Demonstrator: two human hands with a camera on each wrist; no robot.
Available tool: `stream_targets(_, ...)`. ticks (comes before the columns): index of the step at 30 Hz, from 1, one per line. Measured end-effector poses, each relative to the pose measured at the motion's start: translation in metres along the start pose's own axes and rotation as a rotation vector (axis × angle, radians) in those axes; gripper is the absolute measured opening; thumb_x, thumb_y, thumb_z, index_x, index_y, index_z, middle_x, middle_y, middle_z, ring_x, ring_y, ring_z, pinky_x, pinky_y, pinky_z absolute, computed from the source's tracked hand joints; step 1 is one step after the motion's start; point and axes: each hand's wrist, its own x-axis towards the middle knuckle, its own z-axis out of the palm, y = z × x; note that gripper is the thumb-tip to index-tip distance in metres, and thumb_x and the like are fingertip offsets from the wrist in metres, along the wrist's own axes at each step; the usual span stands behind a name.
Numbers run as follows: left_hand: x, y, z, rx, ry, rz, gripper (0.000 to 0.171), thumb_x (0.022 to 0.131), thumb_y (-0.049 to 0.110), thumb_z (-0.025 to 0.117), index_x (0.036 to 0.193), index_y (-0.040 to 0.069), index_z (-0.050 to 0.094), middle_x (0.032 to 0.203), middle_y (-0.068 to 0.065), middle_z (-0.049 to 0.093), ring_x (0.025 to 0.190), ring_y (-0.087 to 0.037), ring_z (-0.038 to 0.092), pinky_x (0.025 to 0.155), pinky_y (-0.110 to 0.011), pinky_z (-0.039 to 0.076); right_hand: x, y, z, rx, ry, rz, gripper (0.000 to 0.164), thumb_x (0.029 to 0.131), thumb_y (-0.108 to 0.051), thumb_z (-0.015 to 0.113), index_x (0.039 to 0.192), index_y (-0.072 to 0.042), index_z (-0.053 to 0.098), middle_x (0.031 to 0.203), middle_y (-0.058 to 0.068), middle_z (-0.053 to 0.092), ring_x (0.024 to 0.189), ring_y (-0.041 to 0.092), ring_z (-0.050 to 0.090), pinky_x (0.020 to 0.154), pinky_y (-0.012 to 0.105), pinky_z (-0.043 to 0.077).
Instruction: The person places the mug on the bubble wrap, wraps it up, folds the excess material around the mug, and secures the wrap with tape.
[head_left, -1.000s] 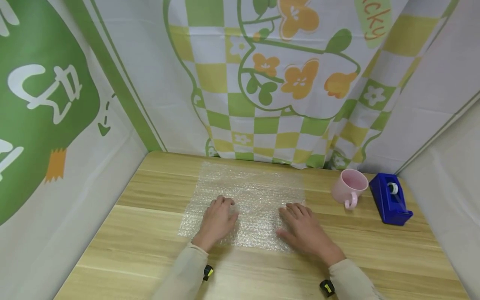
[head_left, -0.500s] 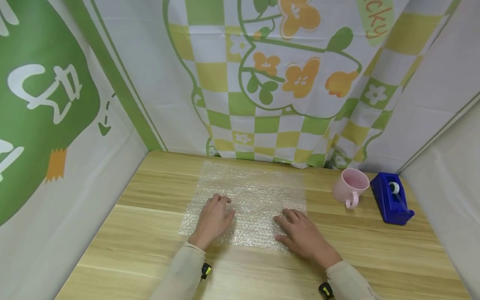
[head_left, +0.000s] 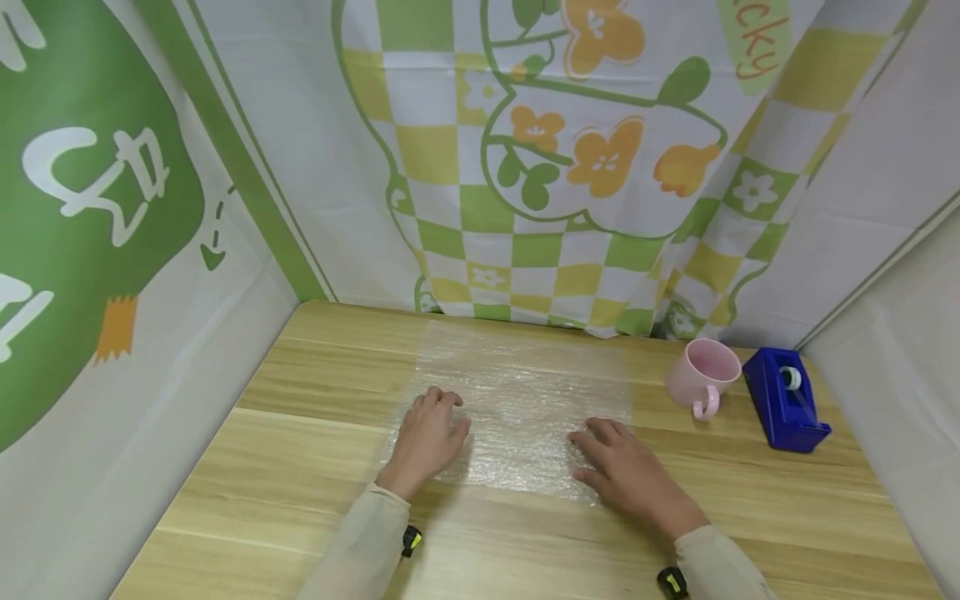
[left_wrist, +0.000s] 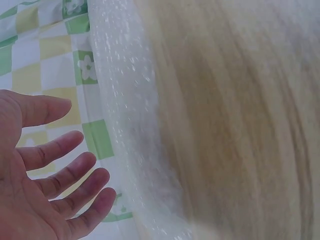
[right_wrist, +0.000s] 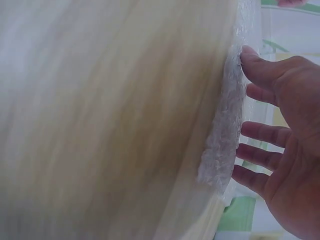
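Observation:
A clear sheet of bubble wrap (head_left: pixel 517 392) lies spread on the wooden table, beneath and between both hands. Over its left side is my left hand (head_left: pixel 426 437), fingers spread and loosely bent; in the left wrist view the left hand (left_wrist: pixel 45 170) appears apart from the bubble wrap (left_wrist: pixel 135 110). At the sheet's right side is my right hand (head_left: pixel 626 471). The right wrist view has the right hand's fingertips (right_wrist: pixel 245 150) against the bubble wrap (right_wrist: pixel 222 135), fingers extended and none curled round it.
A pink mug (head_left: pixel 701 379) stands at the table's back right, handle toward the front. Beside it sits a blue tape dispenser (head_left: pixel 786 400) with a tape roll. A patterned curtain (head_left: pixel 555 208) hangs along the back edge of the wooden table (head_left: pixel 285 500).
The bubble wrap has slid to the right, and the right hand has moved right along with it. The left hand moved slightly left earlier, then stayed nearly still. Mug and tape dispenser have not moved.

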Motion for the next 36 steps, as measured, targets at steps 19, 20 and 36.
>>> stream_targets(19, -0.007, 0.010, 0.017, 0.126, -0.111, 0.125, 0.033, 0.091, 0.021, 0.073, 0.118, 0.003, 0.069, 0.114, -0.017, 0.060, 0.103, -0.036, 0.057, 0.088, -0.052, 0.051, -0.020, 0.025, -0.021, 0.041, -0.014, 0.028, 0.050, 0.090, -0.023, 0.078, 0.136, -0.010, 0.062, 0.142, 0.024, 0.052, 0.131, 0.044, 0.048, 0.101, 0.061, 0.045)
stream_targets(20, -0.007, 0.009, 0.018, 0.134, -0.117, 0.131, 0.034, 0.090, 0.022, 0.074, 0.118, 0.003, 0.069, 0.114, -0.017, 0.060, 0.103, -0.036, 0.057, 0.088, -0.052, 0.051, -0.021, 0.026, -0.022, 0.045, -0.014, 0.034, 0.050, 0.090, -0.023, 0.078, 0.136, -0.010, 0.062, 0.142, 0.024, 0.052, 0.131, 0.044, 0.048, 0.101, 0.061, 0.045)
stream_targets(36, -0.012, 0.009, 0.022, 0.179, -0.148, 0.140, 0.033, 0.085, 0.022, 0.080, 0.111, 0.004, 0.070, 0.112, -0.016, 0.059, 0.104, -0.037, 0.055, 0.087, -0.051, 0.050, -0.018, 0.061, -0.060, -0.031, 0.676, 0.286, 0.031, 0.077, 0.001, 0.077, 0.105, 0.006, 0.067, 0.102, 0.030, 0.059, 0.091, 0.052, 0.056, 0.073, 0.064, 0.044)
